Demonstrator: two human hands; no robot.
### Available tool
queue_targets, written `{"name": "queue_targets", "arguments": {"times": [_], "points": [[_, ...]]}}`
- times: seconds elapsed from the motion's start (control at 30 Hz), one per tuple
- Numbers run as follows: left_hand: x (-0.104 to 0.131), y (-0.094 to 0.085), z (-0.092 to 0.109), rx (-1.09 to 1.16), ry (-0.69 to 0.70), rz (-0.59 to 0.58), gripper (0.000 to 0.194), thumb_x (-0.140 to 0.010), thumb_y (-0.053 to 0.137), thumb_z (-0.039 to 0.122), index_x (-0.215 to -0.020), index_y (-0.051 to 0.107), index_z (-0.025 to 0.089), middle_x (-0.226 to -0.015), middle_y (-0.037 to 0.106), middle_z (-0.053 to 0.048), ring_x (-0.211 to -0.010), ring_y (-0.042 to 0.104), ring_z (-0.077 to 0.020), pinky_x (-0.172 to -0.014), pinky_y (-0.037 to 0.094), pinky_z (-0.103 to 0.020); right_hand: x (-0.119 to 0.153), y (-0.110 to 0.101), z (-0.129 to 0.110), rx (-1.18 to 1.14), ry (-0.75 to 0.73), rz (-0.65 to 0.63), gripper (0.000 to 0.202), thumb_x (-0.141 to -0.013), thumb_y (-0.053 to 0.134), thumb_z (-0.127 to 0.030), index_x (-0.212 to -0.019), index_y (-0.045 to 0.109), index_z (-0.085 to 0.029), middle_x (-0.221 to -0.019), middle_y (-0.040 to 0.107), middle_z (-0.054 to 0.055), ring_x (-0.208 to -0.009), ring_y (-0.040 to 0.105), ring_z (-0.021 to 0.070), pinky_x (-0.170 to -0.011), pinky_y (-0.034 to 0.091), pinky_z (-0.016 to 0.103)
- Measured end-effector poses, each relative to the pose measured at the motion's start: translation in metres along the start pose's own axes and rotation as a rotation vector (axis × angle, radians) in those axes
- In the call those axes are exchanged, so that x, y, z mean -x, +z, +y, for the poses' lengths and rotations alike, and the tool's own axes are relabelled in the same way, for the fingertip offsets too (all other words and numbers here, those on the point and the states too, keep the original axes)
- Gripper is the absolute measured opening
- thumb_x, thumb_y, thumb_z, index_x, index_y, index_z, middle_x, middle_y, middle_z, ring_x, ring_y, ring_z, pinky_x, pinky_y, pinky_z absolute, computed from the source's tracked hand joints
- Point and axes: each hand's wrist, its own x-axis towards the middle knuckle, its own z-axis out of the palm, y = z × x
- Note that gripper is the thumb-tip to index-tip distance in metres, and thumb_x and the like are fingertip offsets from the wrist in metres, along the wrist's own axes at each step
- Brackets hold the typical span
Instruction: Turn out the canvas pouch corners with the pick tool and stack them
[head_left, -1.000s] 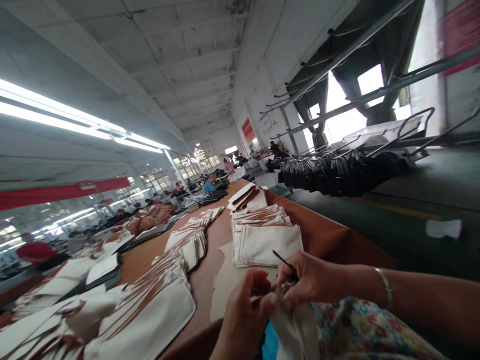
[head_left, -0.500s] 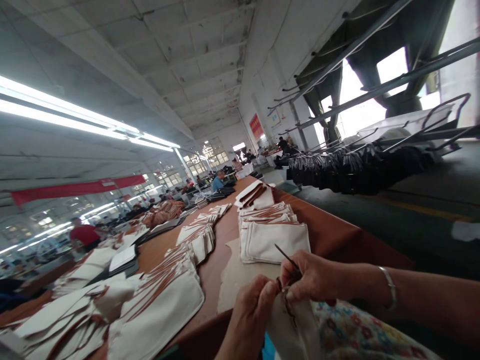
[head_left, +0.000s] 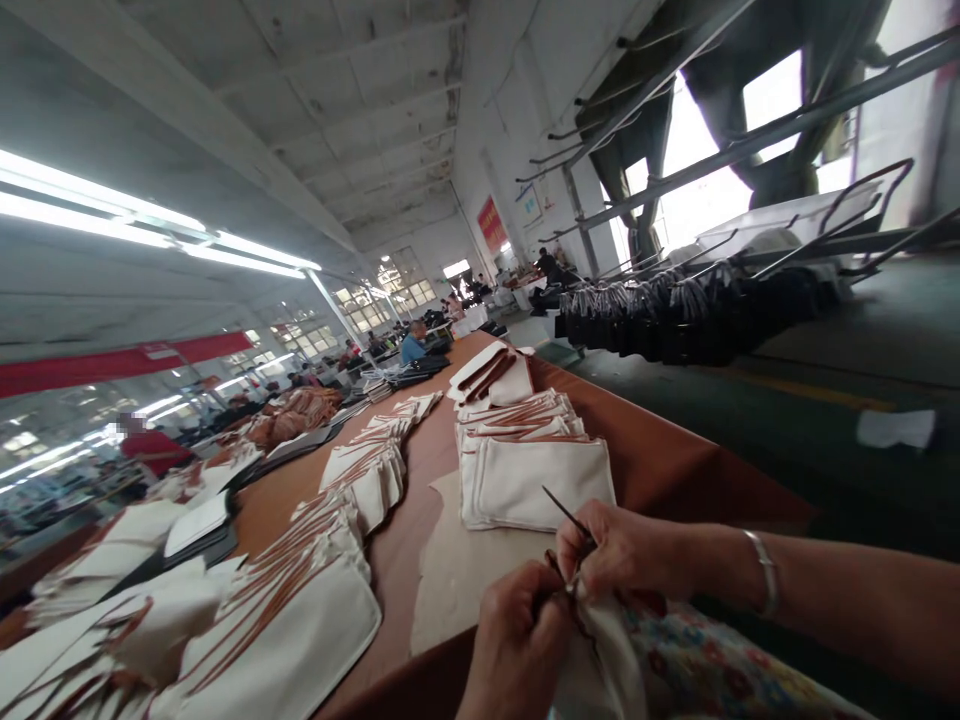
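Observation:
My left hand (head_left: 521, 625) is closed on the edge of a cream fabric piece (head_left: 607, 660) with a dark brown edge, which hangs below my fingers. My right hand (head_left: 611, 550) pinches the same edge close beside it, fingertips nearly touching the left ones. From the right fist a thin dark pointed tool (head_left: 564, 508) sticks out up and to the left; its handle is hidden, so its kind is unclear. Just beyond my hands, a stack of cream fabric pieces (head_left: 536, 485) with brown edging lies on the brown-covered table (head_left: 660, 450).
Overlapping rows of cream pieces (head_left: 292, 620) run along the table's left side, with brown bundles (head_left: 296, 415) farther back. A beige sheet (head_left: 442, 590) lies under the near stack. Right of the table stands a metal rack hung with dark items (head_left: 675, 320). People sit and stand farther off.
The view has shifted, so the table and stacks sit farther left. My left hand has turned and bent its fingers more over the fabric edge. The right hand still holds the dark tool.

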Motion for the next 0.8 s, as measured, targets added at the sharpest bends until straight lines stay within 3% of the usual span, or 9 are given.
{"name": "queue_targets", "arguments": {"times": [0.1, 0.17, 0.27, 0.37, 0.47, 0.53, 0.67, 0.8], "points": [[-0.019, 0.007, -0.028, 0.450, -0.190, -0.055, 0.015, -0.072, 0.065, 0.031, -0.069, 0.059, 0.017, -0.055, 0.053, 0.003, -0.049, 0.040, -0.0097, -0.049, 0.027, -0.022, -0.014, -0.016, 0.006, -0.087, 0.026, -0.072, 0.023, -0.060, 0.067, -0.022, -0.081, 0.063, -0.015, -0.052, 0.057, -0.006, -0.031, 0.042, 0.0067, -0.028, 0.033, 0.015], [-0.032, 0.010, -0.047, 0.661, -0.272, -0.091, 0.028, -0.068, 0.076, 0.039, -0.071, 0.059, 0.017, -0.055, 0.055, 0.002, -0.046, 0.041, -0.0085, -0.048, 0.027, -0.021, -0.023, -0.024, 0.011, -0.013, -0.016, -0.035, 0.023, -0.062, 0.070, -0.025, -0.082, 0.063, -0.015, -0.054, 0.056, -0.006, -0.035, 0.042, 0.0062, -0.032, 0.032, 0.015], [-0.050, 0.012, -0.066, 0.682, -0.279, -0.113, 0.048, -0.055, 0.090, 0.049, -0.069, 0.059, 0.015, -0.057, 0.055, 0.002, -0.048, 0.040, -0.0067, -0.049, 0.027, -0.019, -0.031, -0.034, 0.013, 0.177, -0.105, 0.029, 0.023, -0.069, 0.072, -0.028, -0.084, 0.063, -0.013, -0.063, 0.057, -0.004, -0.049, 0.047, 0.0074, -0.043, 0.036, 0.016], [-0.068, 0.012, -0.072, 0.646, -0.272, -0.126, 0.056, -0.048, 0.093, 0.053, -0.068, 0.058, 0.014, -0.054, 0.050, 0.004, -0.049, 0.035, -0.0050, -0.049, 0.025, -0.019, -0.030, -0.049, 0.001, 0.366, -0.200, 0.146, 0.035, -0.077, 0.071, -0.036, -0.100, 0.064, -0.012, -0.085, 0.064, 0.004, -0.072, 0.057, 0.0151, -0.062, 0.048, 0.023], [-0.085, 0.012, -0.073, 0.656, -0.288, -0.119, 0.060, -0.044, 0.093, 0.056, -0.068, 0.058, 0.014, -0.053, 0.046, 0.006, -0.049, 0.031, -0.0039, -0.049, 0.023, -0.019, -0.025, -0.069, -0.019, 0.486, -0.270, 0.218, 0.045, -0.096, 0.048, -0.050, -0.116, 0.063, -0.013, -0.103, 0.063, 0.012, -0.087, 0.061, 0.0201, -0.071, 0.052, 0.028], [-0.095, 0.012, -0.072, 0.623, -0.294, -0.112, 0.057, -0.046, 0.093, 0.055, -0.068, 0.059, 0.013, -0.052, 0.046, 0.006, -0.049, 0.029, -0.0039, -0.048, 0.023, -0.018, -0.021, -0.080, -0.026, 0.446, -0.166, 0.149, 0.055, -0.101, 0.030, -0.054, -0.113, 0.066, -0.013, -0.090, 0.064, 0.010, -0.073, 0.062, 0.0172, -0.058, 0.049, 0.024], [-0.108, 0.011, -0.065, 0.572, -0.282, -0.078, 0.035, -0.056, 0.087, 0.033, -0.066, 0.058, 0.015, -0.055, 0.053, 0.004, -0.050, 0.034, -0.0051, -0.048, 0.028, -0.017, -0.018, -0.088, -0.020, 0.237, 0.197, -0.143, 0.055, -0.099, 0.035, -0.058, -0.099, 0.065, -0.012, -0.059, 0.056, 0.001, -0.038, 0.046, 0.0084, -0.038, 0.038, 0.017], [-0.113, 0.012, -0.051, 0.484, -0.266, -0.023, 0.017, -0.057, 0.071, 0.015, -0.064, 0.056, 0.016, -0.055, 0.055, 0.003, -0.050, 0.039, -0.0062, -0.048, 0.029, -0.018, -0.018, -0.082, -0.002, 0.091, 0.284, -0.196, 0.054, -0.096, 0.037, -0.061, -0.086, 0.061, -0.013, -0.055, 0.054, 0.000, -0.033, 0.042, 0.0064, -0.032, 0.034, 0.014]]}}
